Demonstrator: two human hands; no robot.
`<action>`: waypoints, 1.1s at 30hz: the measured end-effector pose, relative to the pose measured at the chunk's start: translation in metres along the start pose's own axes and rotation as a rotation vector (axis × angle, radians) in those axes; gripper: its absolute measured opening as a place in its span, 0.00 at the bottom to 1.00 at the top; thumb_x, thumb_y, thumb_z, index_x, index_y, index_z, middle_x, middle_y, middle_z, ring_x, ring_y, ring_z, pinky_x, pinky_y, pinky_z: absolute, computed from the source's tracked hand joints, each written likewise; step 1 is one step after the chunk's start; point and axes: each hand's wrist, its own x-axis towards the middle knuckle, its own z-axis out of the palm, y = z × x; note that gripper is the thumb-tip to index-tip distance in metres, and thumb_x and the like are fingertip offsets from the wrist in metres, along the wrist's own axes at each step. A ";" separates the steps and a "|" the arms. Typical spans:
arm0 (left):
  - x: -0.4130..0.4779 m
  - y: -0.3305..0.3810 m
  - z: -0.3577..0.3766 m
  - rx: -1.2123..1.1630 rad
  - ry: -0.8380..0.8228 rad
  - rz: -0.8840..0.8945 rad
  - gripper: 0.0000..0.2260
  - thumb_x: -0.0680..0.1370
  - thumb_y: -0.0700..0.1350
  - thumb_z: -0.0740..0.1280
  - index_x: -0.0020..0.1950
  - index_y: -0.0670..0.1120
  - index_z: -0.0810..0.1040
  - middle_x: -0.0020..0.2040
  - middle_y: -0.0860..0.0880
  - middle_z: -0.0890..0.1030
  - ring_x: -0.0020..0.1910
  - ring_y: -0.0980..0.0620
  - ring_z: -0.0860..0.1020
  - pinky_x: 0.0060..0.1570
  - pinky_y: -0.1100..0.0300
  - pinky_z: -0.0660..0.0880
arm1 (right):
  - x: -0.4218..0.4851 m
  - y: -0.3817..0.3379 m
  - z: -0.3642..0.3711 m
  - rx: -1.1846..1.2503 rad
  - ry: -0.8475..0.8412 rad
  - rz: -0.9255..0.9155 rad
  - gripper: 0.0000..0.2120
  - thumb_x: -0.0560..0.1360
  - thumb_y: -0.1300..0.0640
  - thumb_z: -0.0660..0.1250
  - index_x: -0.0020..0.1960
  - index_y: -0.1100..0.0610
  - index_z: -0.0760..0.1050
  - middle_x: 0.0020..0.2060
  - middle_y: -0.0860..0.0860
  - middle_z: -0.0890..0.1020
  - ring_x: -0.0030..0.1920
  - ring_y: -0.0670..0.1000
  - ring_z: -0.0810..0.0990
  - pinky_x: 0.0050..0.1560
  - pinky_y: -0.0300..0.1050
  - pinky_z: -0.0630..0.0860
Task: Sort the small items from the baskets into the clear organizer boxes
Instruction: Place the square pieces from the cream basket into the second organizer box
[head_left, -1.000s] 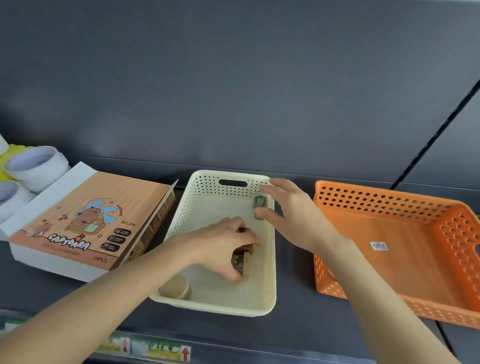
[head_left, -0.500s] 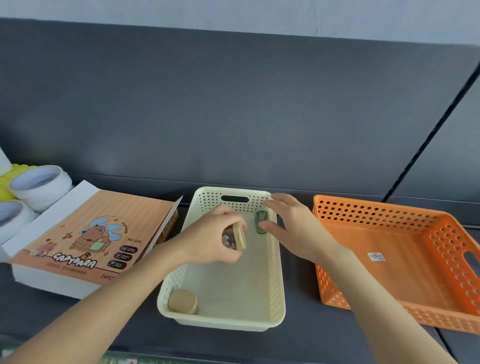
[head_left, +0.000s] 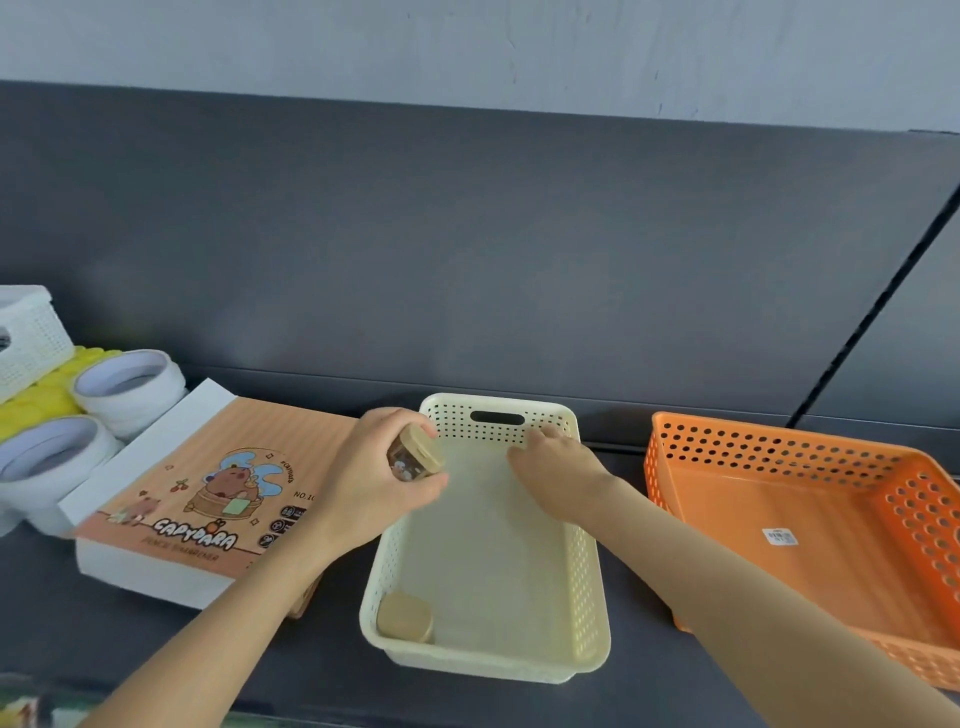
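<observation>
**A:** Cream plastic is taking the centre of the head view: a perforated cream basket (head_left: 485, 545) is sitting on a dark grey shelf (head_left: 631, 654), with an orange basket (head_left: 810, 519) lying to its right, a strip of shelf showing between them.

**B:** And the hands?

**A:** The left hand (head_left: 382, 475) is hovering over the cream basket's far left corner, fingers wrapped tightly around a small clear jar (head_left: 413, 452) with a tan lid, the jar tipped on its side and held clear of the basket floor. The right hand (head_left: 558, 470) is reaching into the far right part of the same basket, fingers curled downward. Whether it is gripping anything cannot be told; its palm is hiding whatever is beneath.

**B:** Anything left in the basket?

**A:** A second tan-lidded jar (head_left: 405, 618) is standing in the near left corner. The orange basket is showing only a white sticker (head_left: 779, 537) on its floor.

**B:** And to the left?

**A:** A capybara-printed box (head_left: 208, 493) is lying beside the cream basket, white rolls (head_left: 127, 387) are sitting behind it, and a white woven basket (head_left: 28, 335) is peeking in at the edge.
</observation>
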 end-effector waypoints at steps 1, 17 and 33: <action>-0.001 -0.001 -0.001 0.001 0.000 0.000 0.17 0.65 0.46 0.76 0.49 0.56 0.75 0.54 0.57 0.74 0.54 0.64 0.71 0.45 0.78 0.66 | 0.003 0.000 0.001 -0.021 0.000 0.004 0.18 0.72 0.72 0.60 0.61 0.62 0.70 0.57 0.60 0.71 0.59 0.61 0.70 0.53 0.52 0.72; -0.010 0.001 -0.007 0.006 0.006 0.001 0.15 0.63 0.51 0.71 0.48 0.55 0.75 0.51 0.59 0.75 0.54 0.62 0.71 0.45 0.75 0.66 | 0.018 0.011 -0.006 -0.073 -0.089 -0.092 0.16 0.74 0.57 0.67 0.61 0.56 0.73 0.55 0.53 0.78 0.57 0.55 0.74 0.55 0.42 0.65; -0.022 -0.003 -0.015 0.007 0.042 -0.015 0.16 0.64 0.51 0.72 0.50 0.54 0.75 0.51 0.60 0.74 0.54 0.61 0.71 0.45 0.73 0.68 | -0.027 -0.035 -0.017 0.696 -0.004 -0.205 0.08 0.73 0.57 0.69 0.51 0.54 0.83 0.55 0.51 0.75 0.57 0.43 0.69 0.51 0.32 0.65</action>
